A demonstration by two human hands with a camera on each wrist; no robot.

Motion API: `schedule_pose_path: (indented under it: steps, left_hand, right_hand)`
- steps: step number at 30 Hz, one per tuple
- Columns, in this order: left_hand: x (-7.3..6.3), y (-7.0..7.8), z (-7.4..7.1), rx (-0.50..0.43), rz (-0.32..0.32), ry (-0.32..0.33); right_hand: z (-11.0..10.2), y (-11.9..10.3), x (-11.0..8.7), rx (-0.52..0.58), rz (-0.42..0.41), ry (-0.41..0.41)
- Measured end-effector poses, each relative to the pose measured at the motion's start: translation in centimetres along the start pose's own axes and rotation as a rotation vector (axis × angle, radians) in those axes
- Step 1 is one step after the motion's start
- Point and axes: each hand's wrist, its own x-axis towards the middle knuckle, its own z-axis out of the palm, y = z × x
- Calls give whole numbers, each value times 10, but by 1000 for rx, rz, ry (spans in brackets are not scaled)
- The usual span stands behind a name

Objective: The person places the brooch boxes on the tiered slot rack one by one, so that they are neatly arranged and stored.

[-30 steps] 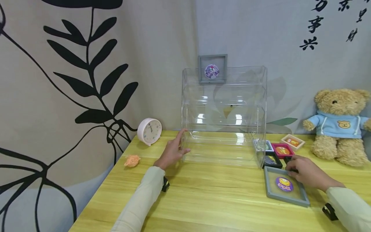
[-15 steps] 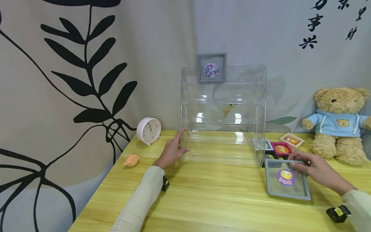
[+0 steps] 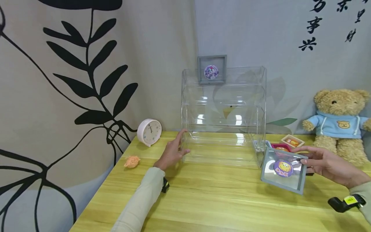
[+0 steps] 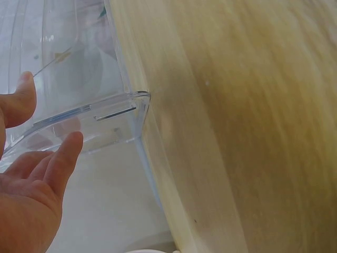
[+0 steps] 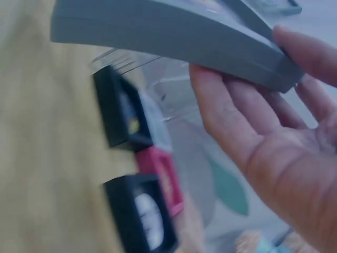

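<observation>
Frankly, the container I notice first is a clear tiered rack [image 3: 226,137], standing at the far side of the table [image 3: 203,199]. In its top tier, toward the left, sits an upper gray frame [image 3: 215,61] with a round purple badge [image 3: 211,72] inside. Near the rack's right near corner, tilted and raised off the table, is a held gray frame [image 3: 295,176] with a purple-and-yellow badge [image 3: 283,168] in it. Farther back I make out a red frame [image 5: 149,159] with orange and yellow inside, a pale blue frame [image 3: 264,144] seen partly through the rack's right wall, and a cream frame [image 3: 300,143] with an orange piece [image 3: 292,140]. My right wrist view adds a nearer black frame [image 5: 121,205] with a round white piece [image 5: 152,219], and another black frame [image 5: 105,108] whose contents I can't name (that picture reaches me blurred).

As for pose, the right hand [image 3: 333,166] pinches the held gray frame at its right edge, thumb in front and fingers behind, coming in from the near right. The left hand [image 3: 171,153] reaches from the near side, thumb and fingers apart, at the rack's left wall; how firmly it touches, I cannot tell.
</observation>
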Motion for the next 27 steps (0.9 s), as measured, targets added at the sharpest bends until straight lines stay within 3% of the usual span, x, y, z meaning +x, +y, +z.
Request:
schedule_pose_path:
  steps: [2,6,10,16,21,27]
  left_hand:
    - [0,-1,0,11,0,3]
    - [1,-1,0,15,-11,7]
    - [0,0,0,10,-25,12]
    - [-1,-2,1,21,-16,21]
    - [-1,-2,1,18,-7,18]
    - [0,-1,2,21,-6,12]
  right_hand:
    - [2,-11,4,-50,-27,38]
    - [11,-40,19,-236,-44,240]
    - [21,-72,40,-418,-57,389]
    - [31,-120,73,-489,-139,502]
    - [32,-158,102,-517,-233,511]
    - [32,-204,137,-695,-271,604]
